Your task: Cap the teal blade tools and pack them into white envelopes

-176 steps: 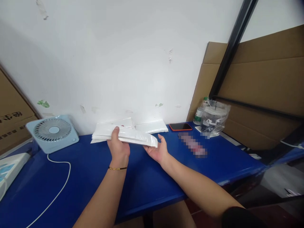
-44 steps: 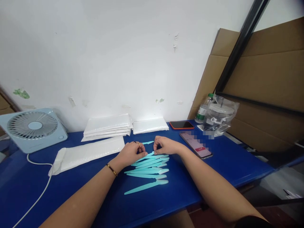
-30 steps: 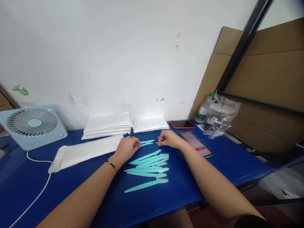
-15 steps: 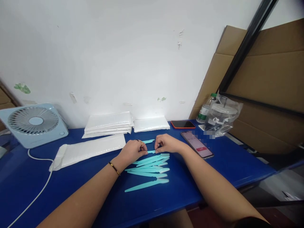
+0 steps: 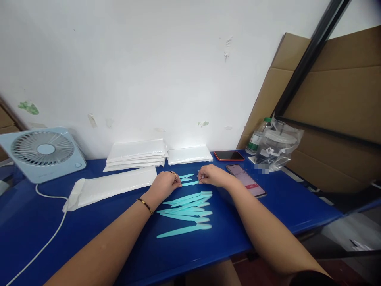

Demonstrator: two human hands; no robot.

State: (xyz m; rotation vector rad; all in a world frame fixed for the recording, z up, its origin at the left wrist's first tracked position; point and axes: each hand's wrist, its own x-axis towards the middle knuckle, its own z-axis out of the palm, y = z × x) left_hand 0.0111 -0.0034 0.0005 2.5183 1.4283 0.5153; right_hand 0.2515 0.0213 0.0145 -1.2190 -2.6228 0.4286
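A teal eyebrow razor (image 5: 189,184) stretches between my two hands just above the blue table. My left hand (image 5: 166,184) pinches its handle end, and the fingertips of my right hand (image 5: 212,176) close on the blade end. Just beyond it, more teal razors (image 5: 188,175) show, partly hidden by my left hand. Nearer to me, several razors (image 5: 184,213) lie in a loose overlapping row, blade ends to the right. One razor (image 5: 183,230) lies apart at the front of that row.
White padded mailers (image 5: 135,153) are stacked against the wall, with a smaller stack (image 5: 189,155) beside them. One opened mailer (image 5: 114,186) lies left of my hand. A fan (image 5: 44,153) stands far left, its cable on the table. Two phones (image 5: 228,155), a bottle (image 5: 254,141) and a bagged cup (image 5: 276,145) are right.
Both hands have moved slightly away from me with the razor between them, from the edge of the near row toward the razors farther back.
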